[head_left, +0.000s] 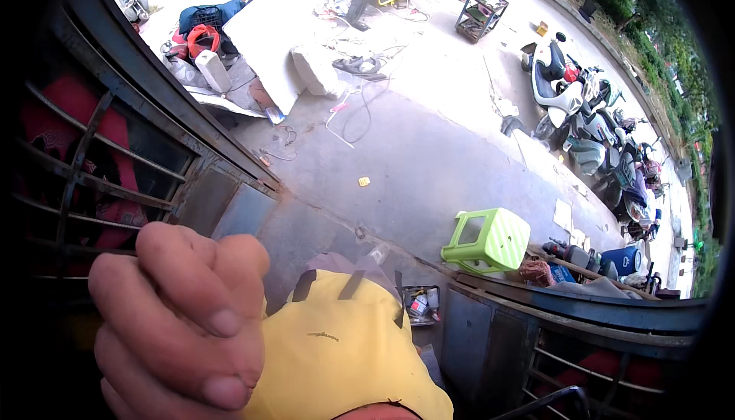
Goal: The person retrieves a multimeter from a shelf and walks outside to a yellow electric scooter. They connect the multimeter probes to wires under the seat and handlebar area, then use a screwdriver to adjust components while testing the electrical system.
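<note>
At lower left, large and close to the camera: left hand in a fist, with fingers folded inward. Cannot tell whether anything lies inside the left grip; cannot tell the state of the right grip, out of view. Just right of the fist, at lower middle: yellow cloth over the wearer's front, with dark strips near its far edge. Cannot tell whether touching the hand.

Partly hidden behind the fist: barred metal door along the left. At lower right, hemming in the other side: second metal door. Between the two, the way out onto concrete floor. Near the cloth, to its right: tray with small bottles.

Just beyond the second door, crowding the right of the passage: light green stool; farther right, blue container among clutter. On the middle of the floor: small yellow object. Farther out at left: white board and piled items; at right, parked scooters; at the top, loaded cart.
</note>
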### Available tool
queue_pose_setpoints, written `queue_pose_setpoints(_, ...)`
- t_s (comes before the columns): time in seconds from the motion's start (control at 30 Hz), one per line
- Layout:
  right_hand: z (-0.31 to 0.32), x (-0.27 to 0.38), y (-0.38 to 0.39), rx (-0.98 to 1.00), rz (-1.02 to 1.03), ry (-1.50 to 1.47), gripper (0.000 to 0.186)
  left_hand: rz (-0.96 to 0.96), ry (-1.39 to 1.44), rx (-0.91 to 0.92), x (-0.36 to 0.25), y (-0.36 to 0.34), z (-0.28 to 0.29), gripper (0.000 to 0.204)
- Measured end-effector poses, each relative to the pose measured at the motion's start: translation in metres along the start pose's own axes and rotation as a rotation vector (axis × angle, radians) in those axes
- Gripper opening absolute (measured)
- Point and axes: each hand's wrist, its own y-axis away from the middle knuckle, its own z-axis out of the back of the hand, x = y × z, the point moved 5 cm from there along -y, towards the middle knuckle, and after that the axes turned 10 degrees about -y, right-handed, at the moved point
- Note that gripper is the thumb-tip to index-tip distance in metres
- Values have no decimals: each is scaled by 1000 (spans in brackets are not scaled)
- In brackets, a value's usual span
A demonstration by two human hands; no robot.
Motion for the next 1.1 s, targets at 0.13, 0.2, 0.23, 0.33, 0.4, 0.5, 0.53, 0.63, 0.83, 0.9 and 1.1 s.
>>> queue_pose_setpoints(0.13,-6,270,-106,81,359,49,26,58,-106,-20,46,-23,-41,8)
queue_pose_setpoints(0.2,3,390,-171,58,602,88,25,-6,-130,-137,80,-27,-53,9)
queue_pose_setpoints(0.23,-5,448,-183,63,631,77,28,-18,-154,-166,95,-30,-65,10)
queue_pose_setpoints(0.33,-46,603,-144,114,705,11,35,76,-245,-144,139,-48,-106,8)
queue_pose_setpoints(0.4,-71,667,-128,174,741,-1,35,145,-299,-154,170,-59,-126,11)
queue_pose_setpoints(0.5,-87,699,-150,226,730,118,35,272,121,369,237,-84,-132,23)
queue_pose_setpoints(0.53,-92,695,-170,253,690,173,34,247,172,421,252,-96,-137,24)
queue_pose_setpoints(0.63,-60,654,-247,198,564,153,34,-17,106,115,303,-101,-138,19)
queue_pose_setpoints(0.83,11,546,-282,34,-41,87,29,-239,-71,-133,426,-129,-196,18)
queue_pose_setpoints(0.9,5,584,-295,42,-36,100,30,-271,-107,-112,452,-144,-219,19)
queue_pose_setpoints(1.1,-4,694,-333,47,45,81,33,-327,-84,-147,567,-169,-282,21)
